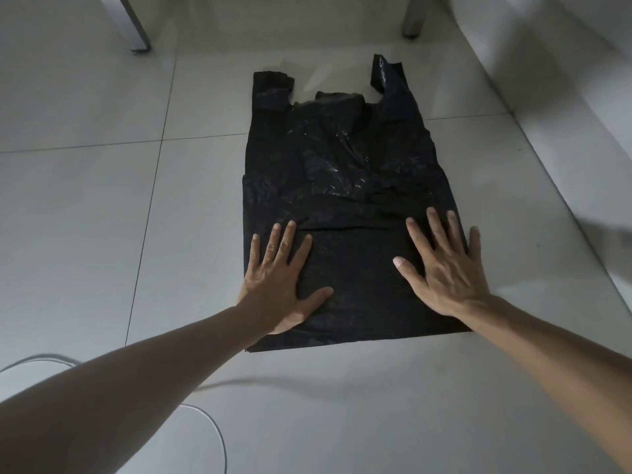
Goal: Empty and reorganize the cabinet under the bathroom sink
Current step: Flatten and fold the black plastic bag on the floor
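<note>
Black plastic bag (342, 206) lies flat at the centre of the frame, handles toward the top, its lower part folded up; whether anything is inside I cannot tell. I press my left hand (284, 282) and right hand (441, 268) on its lower end, fingers straight and spread, gripping nothing. Pale floor tiles (85, 206) lie beneath. Metal legs (136, 25) are cut off at the top edge. A thin white cable (219, 432) curves at lower left.

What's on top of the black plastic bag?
Both hands press flat on the black plastic bag: left hand, right hand, at its near end. The tiled floor beneath it is covered; any contents aren't visible.
</note>
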Motion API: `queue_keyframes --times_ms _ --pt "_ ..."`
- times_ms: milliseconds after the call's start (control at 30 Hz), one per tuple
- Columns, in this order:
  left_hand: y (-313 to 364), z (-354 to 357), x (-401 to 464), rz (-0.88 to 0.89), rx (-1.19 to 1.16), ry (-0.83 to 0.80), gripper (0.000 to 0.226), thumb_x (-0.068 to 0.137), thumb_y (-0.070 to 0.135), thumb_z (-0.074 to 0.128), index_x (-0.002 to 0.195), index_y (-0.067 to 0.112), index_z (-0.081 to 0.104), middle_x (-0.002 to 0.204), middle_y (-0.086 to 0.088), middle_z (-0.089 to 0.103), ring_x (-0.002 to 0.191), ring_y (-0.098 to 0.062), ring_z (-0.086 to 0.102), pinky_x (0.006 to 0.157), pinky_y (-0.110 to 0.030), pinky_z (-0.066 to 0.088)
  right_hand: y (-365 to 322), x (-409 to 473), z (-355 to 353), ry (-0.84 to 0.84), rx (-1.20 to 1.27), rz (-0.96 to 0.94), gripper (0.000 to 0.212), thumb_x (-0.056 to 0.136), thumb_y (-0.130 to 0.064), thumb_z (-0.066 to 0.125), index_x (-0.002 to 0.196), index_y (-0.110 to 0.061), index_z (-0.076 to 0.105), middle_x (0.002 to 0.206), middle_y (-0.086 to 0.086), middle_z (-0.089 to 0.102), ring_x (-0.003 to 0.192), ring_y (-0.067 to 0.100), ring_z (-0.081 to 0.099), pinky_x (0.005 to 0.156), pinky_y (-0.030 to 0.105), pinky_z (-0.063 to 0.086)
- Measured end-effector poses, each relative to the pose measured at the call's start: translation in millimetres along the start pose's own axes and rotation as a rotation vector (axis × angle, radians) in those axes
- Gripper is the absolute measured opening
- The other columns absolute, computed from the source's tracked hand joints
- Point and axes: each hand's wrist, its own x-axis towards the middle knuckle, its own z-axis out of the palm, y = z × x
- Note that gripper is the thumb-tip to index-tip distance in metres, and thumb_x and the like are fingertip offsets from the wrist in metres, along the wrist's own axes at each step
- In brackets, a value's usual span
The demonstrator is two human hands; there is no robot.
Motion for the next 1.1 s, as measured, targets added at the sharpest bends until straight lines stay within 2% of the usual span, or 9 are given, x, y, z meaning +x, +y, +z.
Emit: queue_keyframes --times_ms 133,267,533,600,667,767,833,967,1100 --pt "10 -14 34 0.197 0.019 0.031 0.078 0.091 0.062 0.009 0.155 0.018 0.006 0.162 -0.006 -0.011 0.149 -0.022 -0.013 0.120 -0.050 -0.004 -23 48 -18 0.063 0.083 -0.061 0.071 0.093 -0.065 0.015 0.155 -0.031 0.007 0.164 0.005 -0.002 0.150 0.031 -0.002 0.119 0.057 0.001" --pt "17 -19 73 0.375 0.066 0.068 0.072 0.094 0.052 0.013 0.155 0.013 0.008 0.162 -0.007 -0.004 0.149 -0.021 -0.009 0.120 -0.050 -0.003 -26 87 -17 0.096 0.131 0.026 0.069 0.098 -0.056 0.029 0.156 -0.028 0.006 0.164 0.007 -0.001 0.150 0.033 -0.001 0.119 0.059 0.003" --pt "-17 -5 121 0.425 0.099 -0.020 0.080 0.089 0.068 0.007 0.155 0.022 0.000 0.162 -0.001 -0.007 0.149 -0.016 -0.011 0.120 -0.047 -0.008 -20 91 6 0.058 0.074 0.065 0.075 0.086 -0.067 -0.007 0.154 -0.033 -0.009 0.164 0.001 -0.009 0.150 0.027 -0.008 0.120 0.055 0.000" --pt "-43 -10 137 0.338 0.091 -0.013 0.083 0.085 0.073 0.002 0.154 0.027 -0.001 0.162 0.000 -0.007 0.149 -0.016 -0.011 0.120 -0.046 -0.006 -19 91 7 0.073 0.072 0.066 0.075 0.087 -0.067 -0.007 0.154 -0.033 -0.007 0.164 0.001 -0.007 0.151 0.027 -0.006 0.120 0.055 0.001" --pt "-78 -17 151 0.098 0.029 0.006 0.087 0.081 0.079 -0.003 0.154 0.032 -0.002 0.162 0.001 -0.009 0.149 -0.018 -0.012 0.120 -0.048 -0.007 -20 91 8 0.085 0.070 0.066 0.075 0.088 -0.067 -0.006 0.155 -0.033 -0.005 0.164 0.001 -0.005 0.151 0.028 -0.004 0.120 0.056 0.003" --pt "-124 -28 160 -0.298 -0.032 -0.088 0.084 0.085 0.079 0.010 0.152 0.034 -0.010 0.161 0.000 -0.017 0.148 -0.025 -0.016 0.116 -0.054 -0.009 -20 92 8 0.081 0.057 0.069 0.075 0.088 -0.067 -0.008 0.154 -0.033 -0.007 0.164 0.002 -0.006 0.151 0.029 -0.004 0.119 0.056 0.003" --pt "-130 -35 159 -0.400 -0.045 -0.123 0.088 0.085 0.078 0.016 0.153 0.030 -0.009 0.161 -0.005 -0.015 0.148 -0.028 -0.013 0.116 -0.058 -0.007 -21 91 7 0.067 0.058 0.070 0.074 0.088 -0.067 -0.007 0.154 -0.033 -0.008 0.164 0.003 -0.006 0.151 0.029 -0.005 0.119 0.057 0.003" --pt "-102 -51 155 -0.392 -0.027 -0.031 0.089 0.088 0.073 0.021 0.154 0.020 -0.004 0.161 -0.011 -0.010 0.148 -0.032 -0.009 0.118 -0.057 -0.003 -22 90 0 0.035 0.087 0.061 0.075 0.089 -0.066 -0.005 0.154 -0.031 -0.011 0.164 0.003 -0.010 0.150 0.030 -0.008 0.119 0.057 0.001" --pt "-60 -77 153 -0.207 0.055 -0.139 0.085 0.092 0.067 0.026 0.154 0.018 -0.007 0.161 -0.010 -0.016 0.148 -0.029 -0.013 0.119 -0.053 -0.003 -21 89 -10 -0.021 0.095 0.053 0.072 0.092 -0.064 0.001 0.154 -0.030 -0.013 0.163 0.005 -0.014 0.149 0.031 -0.012 0.118 0.058 -0.002"
